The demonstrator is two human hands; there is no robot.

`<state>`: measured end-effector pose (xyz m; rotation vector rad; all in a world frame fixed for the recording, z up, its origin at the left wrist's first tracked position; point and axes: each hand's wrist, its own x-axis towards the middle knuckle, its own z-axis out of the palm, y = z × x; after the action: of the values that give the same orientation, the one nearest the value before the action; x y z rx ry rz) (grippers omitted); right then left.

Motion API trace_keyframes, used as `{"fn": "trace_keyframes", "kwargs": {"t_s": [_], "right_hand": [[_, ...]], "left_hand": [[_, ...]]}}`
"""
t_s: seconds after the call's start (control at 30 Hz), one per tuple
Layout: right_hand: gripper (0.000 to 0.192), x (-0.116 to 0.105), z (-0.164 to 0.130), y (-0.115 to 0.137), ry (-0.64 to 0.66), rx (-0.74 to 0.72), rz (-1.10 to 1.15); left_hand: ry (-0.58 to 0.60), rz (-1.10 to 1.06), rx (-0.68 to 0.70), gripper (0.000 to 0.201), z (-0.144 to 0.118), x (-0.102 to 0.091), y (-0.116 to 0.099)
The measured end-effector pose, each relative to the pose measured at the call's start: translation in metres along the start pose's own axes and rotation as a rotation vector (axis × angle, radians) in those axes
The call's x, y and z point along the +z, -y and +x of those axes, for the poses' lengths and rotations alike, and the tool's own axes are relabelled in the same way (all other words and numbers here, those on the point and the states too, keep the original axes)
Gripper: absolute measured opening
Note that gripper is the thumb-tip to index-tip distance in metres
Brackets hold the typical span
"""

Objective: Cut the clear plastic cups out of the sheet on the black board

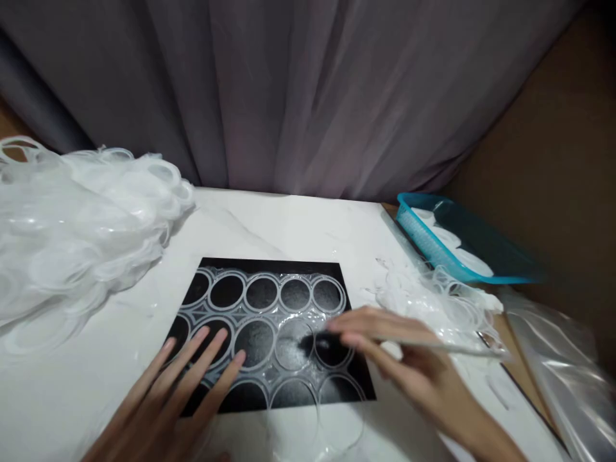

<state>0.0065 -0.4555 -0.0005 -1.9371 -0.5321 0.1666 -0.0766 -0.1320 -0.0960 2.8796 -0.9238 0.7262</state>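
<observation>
Flat on the clear ring sheet [269, 321] lies my left hand [187, 378], fingers spread; right hand [409, 359] pinches a thin tool [433, 345], scrap plastic [433, 298] just beyond it

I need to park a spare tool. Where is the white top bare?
Bare: the white top between the curtain and black mat. Crowded: the ring sheet under both hands, left hand, right hand; plastic heap left, scraps and basket right.

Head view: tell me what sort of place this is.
Likely a small home or workshop craft table: a clear sheet of rings on a black mat, a heap of clear plastic pieces, a blue basket and a curtain behind.
</observation>
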Motion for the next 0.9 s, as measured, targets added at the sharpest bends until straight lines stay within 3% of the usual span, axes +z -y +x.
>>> {"fn": "trace_keyframes", "kwargs": {"t_s": [0.07, 0.17, 0.3, 0.43, 0.6, 0.9], "right_hand": [[0.020, -0.027, 0.011, -0.012, -0.142, -0.050, -0.203], [0.015, -0.040, 0.020, -0.038, -0.295, -0.088, -0.291], [0.017, -0.029, 0.020, -0.057, -0.164, -0.053, -0.213], [0.016, -0.025, 0.017, -0.065, -0.097, 0.038, -0.081], [0.018, -0.028, 0.017, -0.076, -0.038, 0.135, -0.007], [0.019, -0.030, 0.017, -0.074, -0.012, 0.119, -0.008]], "left_hand": [[-0.043, -0.053, 0.063, 0.063, 0.035, -0.011, -0.007], [-0.006, -0.160, 0.102, 0.048, 0.086, -0.009, -0.024], [0.059, -0.274, 0.118, 0.052, 0.122, 0.020, -0.048], [0.130, -0.386, 0.072, 0.055, 0.124, 0.038, -0.057], [0.121, -0.458, 0.051, 0.056, 0.121, 0.035, -0.055], [0.133, -0.483, 0.045, 0.056, 0.124, 0.036, -0.054]]}}
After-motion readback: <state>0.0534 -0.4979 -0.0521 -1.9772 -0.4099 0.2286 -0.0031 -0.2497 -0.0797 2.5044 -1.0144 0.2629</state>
